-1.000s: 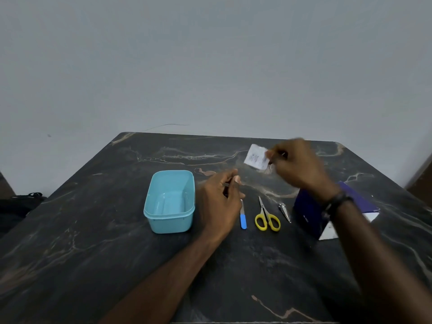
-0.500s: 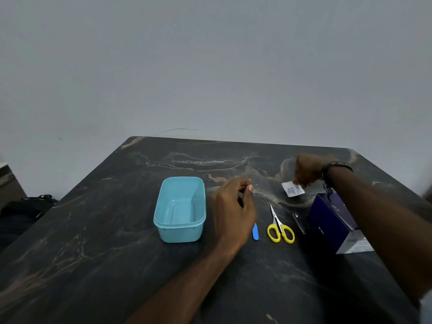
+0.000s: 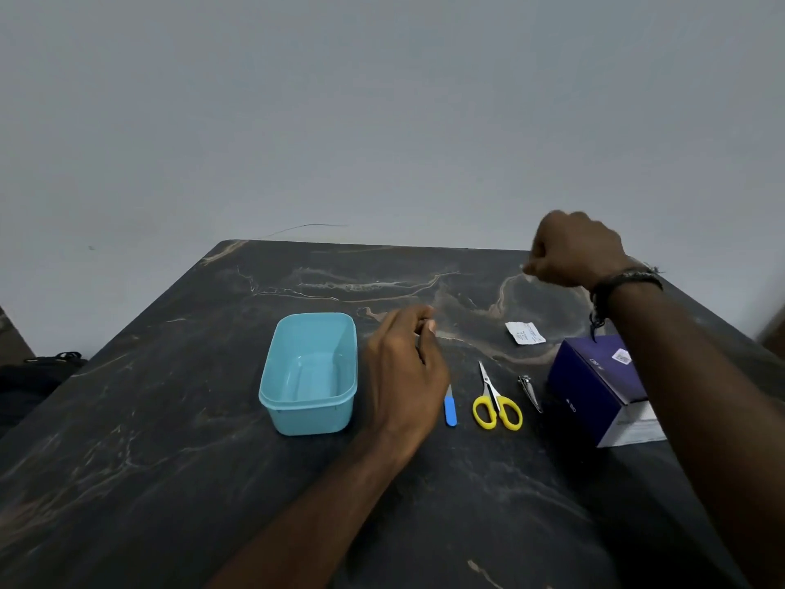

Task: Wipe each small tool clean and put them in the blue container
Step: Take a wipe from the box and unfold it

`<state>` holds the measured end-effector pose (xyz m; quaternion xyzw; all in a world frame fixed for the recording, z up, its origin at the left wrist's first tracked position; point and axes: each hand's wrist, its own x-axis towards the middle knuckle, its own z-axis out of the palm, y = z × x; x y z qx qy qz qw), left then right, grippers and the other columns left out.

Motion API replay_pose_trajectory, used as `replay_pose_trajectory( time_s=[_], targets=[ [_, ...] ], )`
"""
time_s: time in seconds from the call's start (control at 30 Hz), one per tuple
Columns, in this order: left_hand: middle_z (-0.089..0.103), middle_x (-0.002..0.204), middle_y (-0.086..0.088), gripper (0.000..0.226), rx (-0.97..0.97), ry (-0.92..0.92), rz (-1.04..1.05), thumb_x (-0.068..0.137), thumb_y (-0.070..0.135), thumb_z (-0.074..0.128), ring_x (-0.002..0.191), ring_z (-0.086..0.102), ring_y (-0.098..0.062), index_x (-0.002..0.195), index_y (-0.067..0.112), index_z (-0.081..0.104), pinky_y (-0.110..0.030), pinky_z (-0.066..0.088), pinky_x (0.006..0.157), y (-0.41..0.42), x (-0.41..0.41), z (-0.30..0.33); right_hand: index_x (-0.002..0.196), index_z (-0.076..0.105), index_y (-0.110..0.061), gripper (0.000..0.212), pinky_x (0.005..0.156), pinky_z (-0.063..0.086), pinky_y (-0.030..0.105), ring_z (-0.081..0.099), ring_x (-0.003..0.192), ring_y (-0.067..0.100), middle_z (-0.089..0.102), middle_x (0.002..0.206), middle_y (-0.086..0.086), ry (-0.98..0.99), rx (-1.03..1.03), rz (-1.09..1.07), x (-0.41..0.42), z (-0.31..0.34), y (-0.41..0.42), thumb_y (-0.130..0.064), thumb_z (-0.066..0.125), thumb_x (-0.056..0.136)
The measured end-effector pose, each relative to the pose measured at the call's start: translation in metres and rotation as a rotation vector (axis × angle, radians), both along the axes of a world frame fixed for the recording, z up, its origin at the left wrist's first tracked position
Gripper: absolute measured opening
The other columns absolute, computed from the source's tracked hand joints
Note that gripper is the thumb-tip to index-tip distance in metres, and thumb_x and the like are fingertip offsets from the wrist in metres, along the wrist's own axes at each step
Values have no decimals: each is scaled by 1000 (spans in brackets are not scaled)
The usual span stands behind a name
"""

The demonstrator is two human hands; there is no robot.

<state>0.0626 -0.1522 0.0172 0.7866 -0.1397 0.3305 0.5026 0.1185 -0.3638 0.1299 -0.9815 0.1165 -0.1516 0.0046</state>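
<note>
Nearest, on the dark marbled desk (image 3: 170, 482): both forearms reach in from below.

Middle row, left to right: blue container (image 3: 309, 373), open and with nothing in it; left hand (image 3: 403, 367) just right of it, fingers curled with thumb and forefinger pinched together over something thin and dark, too small to name. Beside that hand a blue-handled nail file (image 3: 450, 406), then yellow-handled scissors (image 3: 495, 401), then a metal nail clipper (image 3: 529, 392), all flat on the desk and apart from one another. Dark blue box (image 3: 594, 388) at the right, partly under the right forearm.

Beyond the tools: a small torn white sachet (image 3: 525, 332) lies flat, untouched. Half a second ago the right hand held it just above the box; it has since let it drop.

Farthest: right hand (image 3: 569, 248), raised and clenched, black band at the wrist. A pale speck shows at its fingertips; whether it grasps a wipe I cannot tell.

Reading: the wrapper is discarded, so wiping is likely about to start. No tool is in the container yet.
</note>
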Motion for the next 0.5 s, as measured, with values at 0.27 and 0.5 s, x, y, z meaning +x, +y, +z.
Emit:
replay_pose_trajectory(
  time_s=[0.27,0.5],
  targets=[
    [64,109,-9,34,259,128,117,84,-8,58,92,61,-25,115,6,64,-27,42,72,8,-8,10,87,66,-24,12,54,42,12,57,61,-2,61,71,-17,-324,465,431,-57,-34,58,-24,77,80],
    [51,128,-8,35,537,306,93,88,6,59,101,58,-28,123,10,54,-37,50,84,4,-18,11,104,68,-15,25,63,50,26,51,58,3,66,79,-6,-489,383,511,-52,-75,58,-21,74,81]
  ],
)
